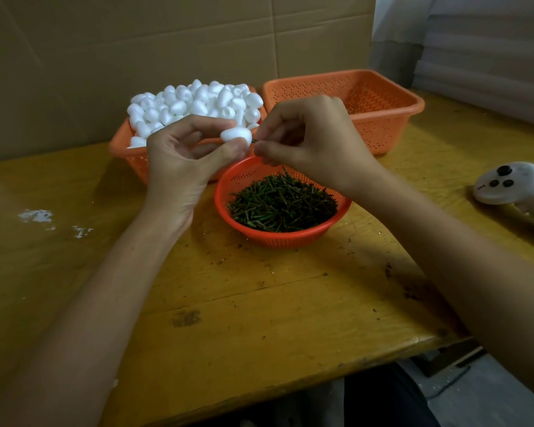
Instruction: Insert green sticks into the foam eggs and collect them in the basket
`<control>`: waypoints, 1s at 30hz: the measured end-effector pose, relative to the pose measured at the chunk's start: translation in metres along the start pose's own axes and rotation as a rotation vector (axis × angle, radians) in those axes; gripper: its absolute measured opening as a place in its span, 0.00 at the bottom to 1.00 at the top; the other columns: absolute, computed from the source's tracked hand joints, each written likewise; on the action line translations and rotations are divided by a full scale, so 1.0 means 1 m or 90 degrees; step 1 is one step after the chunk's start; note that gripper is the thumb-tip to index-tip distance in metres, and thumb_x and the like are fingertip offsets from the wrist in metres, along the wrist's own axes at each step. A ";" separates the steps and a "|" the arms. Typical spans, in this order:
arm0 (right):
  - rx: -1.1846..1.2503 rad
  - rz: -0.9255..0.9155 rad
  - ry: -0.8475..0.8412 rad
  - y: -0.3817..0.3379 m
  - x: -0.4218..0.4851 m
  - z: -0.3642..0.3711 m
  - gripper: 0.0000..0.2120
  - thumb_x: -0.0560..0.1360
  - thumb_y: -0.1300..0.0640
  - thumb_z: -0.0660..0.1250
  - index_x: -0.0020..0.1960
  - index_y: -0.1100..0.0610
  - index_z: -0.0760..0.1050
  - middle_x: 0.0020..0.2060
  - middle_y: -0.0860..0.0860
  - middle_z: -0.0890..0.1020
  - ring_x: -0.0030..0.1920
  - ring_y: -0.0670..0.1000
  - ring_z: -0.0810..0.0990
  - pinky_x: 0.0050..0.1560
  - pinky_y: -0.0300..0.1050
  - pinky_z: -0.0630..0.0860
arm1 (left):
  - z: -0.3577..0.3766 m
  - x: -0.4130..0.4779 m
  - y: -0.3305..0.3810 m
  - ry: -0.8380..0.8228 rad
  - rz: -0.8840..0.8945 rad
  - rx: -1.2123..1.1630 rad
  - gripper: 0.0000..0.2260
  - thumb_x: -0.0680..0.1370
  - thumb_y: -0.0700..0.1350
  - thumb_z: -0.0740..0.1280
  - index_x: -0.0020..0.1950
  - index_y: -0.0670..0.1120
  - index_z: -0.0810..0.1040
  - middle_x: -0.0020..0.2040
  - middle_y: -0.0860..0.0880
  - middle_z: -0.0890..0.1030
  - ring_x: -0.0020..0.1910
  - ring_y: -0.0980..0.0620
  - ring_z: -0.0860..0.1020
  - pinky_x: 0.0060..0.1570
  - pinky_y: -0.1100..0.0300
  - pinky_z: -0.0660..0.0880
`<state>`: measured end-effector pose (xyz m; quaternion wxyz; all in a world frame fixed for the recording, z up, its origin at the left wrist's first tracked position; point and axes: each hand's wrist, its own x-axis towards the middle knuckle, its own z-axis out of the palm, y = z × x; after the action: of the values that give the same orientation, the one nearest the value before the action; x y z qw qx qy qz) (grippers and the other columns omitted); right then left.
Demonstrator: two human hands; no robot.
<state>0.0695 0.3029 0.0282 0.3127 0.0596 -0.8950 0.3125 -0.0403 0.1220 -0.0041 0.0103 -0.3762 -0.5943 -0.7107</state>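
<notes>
From my remote seat, nearest to me is the worn yellow tabletop (259,303), with both bare forearms reaching forward across it. Some white crumbs (36,215) lie on the wood out to the left.

Farther in, at the centre, stands a round red basket (290,240) holding a loose heap of green sticks (282,204). To the right, well apart from it, a white controller (512,183) rests near the tabletop's edge.

Above the round red basket's far rim my two hands meet. The left hand (179,158) has its fingers and thumb curled around a single foam egg (235,135), which lies sideways with one end pointing right. The right hand (315,143) pinches a green stick (254,141) between thumb and fingertips, right at that end of the egg. Only a dark sliver of the stick shows between the fingers, so I can't tell whether its tip is already in the foam.

Behind the left hand sits an orange basket (133,161) piled high with white eggs (195,101). Just beside it on the right is a second orange basket (383,131), its perforated walls and floor in view. A cardboard wall (167,41) stands behind both.
</notes>
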 end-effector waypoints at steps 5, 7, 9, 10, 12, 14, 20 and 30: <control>0.029 -0.001 -0.020 0.000 0.000 -0.002 0.04 0.75 0.59 0.77 0.48 0.58 0.85 0.37 0.48 0.88 0.39 0.42 0.87 0.50 0.50 0.84 | -0.003 0.001 0.001 -0.003 0.003 0.012 0.11 0.72 0.39 0.81 0.53 0.46 0.87 0.51 0.43 0.88 0.49 0.40 0.88 0.53 0.49 0.85; 0.025 -0.004 -0.029 0.000 0.000 -0.002 0.04 0.75 0.59 0.77 0.48 0.58 0.85 0.37 0.48 0.88 0.39 0.42 0.87 0.50 0.51 0.84 | -0.003 0.001 0.001 -0.011 0.000 0.016 0.11 0.72 0.39 0.81 0.53 0.45 0.86 0.52 0.44 0.89 0.49 0.42 0.88 0.53 0.50 0.85; 0.025 -0.004 -0.040 0.001 0.001 -0.003 0.03 0.75 0.59 0.77 0.47 0.58 0.85 0.37 0.49 0.88 0.39 0.43 0.87 0.50 0.51 0.84 | -0.003 0.000 0.002 -0.019 -0.005 0.020 0.12 0.71 0.39 0.81 0.53 0.44 0.86 0.51 0.46 0.89 0.49 0.45 0.88 0.52 0.52 0.85; 0.027 -0.004 -0.046 0.001 0.001 -0.003 0.03 0.75 0.59 0.77 0.47 0.58 0.85 0.37 0.49 0.88 0.39 0.44 0.87 0.50 0.51 0.84 | -0.003 0.000 0.001 -0.022 -0.008 0.022 0.12 0.71 0.39 0.81 0.52 0.44 0.86 0.51 0.46 0.89 0.49 0.46 0.88 0.51 0.53 0.85; 0.031 -0.006 -0.053 0.002 0.001 -0.003 0.03 0.75 0.60 0.77 0.47 0.59 0.85 0.37 0.50 0.88 0.39 0.44 0.87 0.49 0.50 0.84 | -0.004 0.000 0.002 -0.026 -0.011 0.025 0.12 0.70 0.39 0.81 0.52 0.44 0.86 0.50 0.46 0.89 0.48 0.46 0.88 0.51 0.54 0.85; 0.031 -0.009 -0.057 0.003 0.001 -0.003 0.03 0.75 0.61 0.77 0.47 0.59 0.85 0.37 0.50 0.88 0.38 0.44 0.87 0.49 0.50 0.84 | -0.004 0.000 0.001 -0.028 -0.010 0.028 0.12 0.70 0.39 0.81 0.52 0.44 0.86 0.51 0.45 0.89 0.49 0.45 0.88 0.52 0.51 0.85; 0.072 0.003 -0.063 0.008 0.001 0.000 0.02 0.75 0.62 0.76 0.47 0.60 0.85 0.36 0.50 0.88 0.38 0.45 0.88 0.49 0.50 0.85 | -0.003 -0.001 -0.001 -0.015 -0.015 0.024 0.13 0.70 0.40 0.81 0.53 0.43 0.86 0.52 0.44 0.89 0.50 0.43 0.88 0.52 0.50 0.85; 0.271 0.125 -0.112 0.009 0.001 0.014 0.06 0.77 0.66 0.74 0.50 0.71 0.82 0.39 0.60 0.87 0.42 0.58 0.89 0.49 0.53 0.86 | 0.004 -0.002 -0.003 0.009 -0.023 -0.019 0.12 0.73 0.38 0.80 0.54 0.44 0.82 0.50 0.43 0.88 0.52 0.41 0.87 0.54 0.47 0.84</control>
<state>0.0582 0.3018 0.0153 0.1824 0.0639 -0.8344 0.5162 -0.0384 0.1257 -0.0076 -0.0041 -0.3604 -0.5906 -0.7220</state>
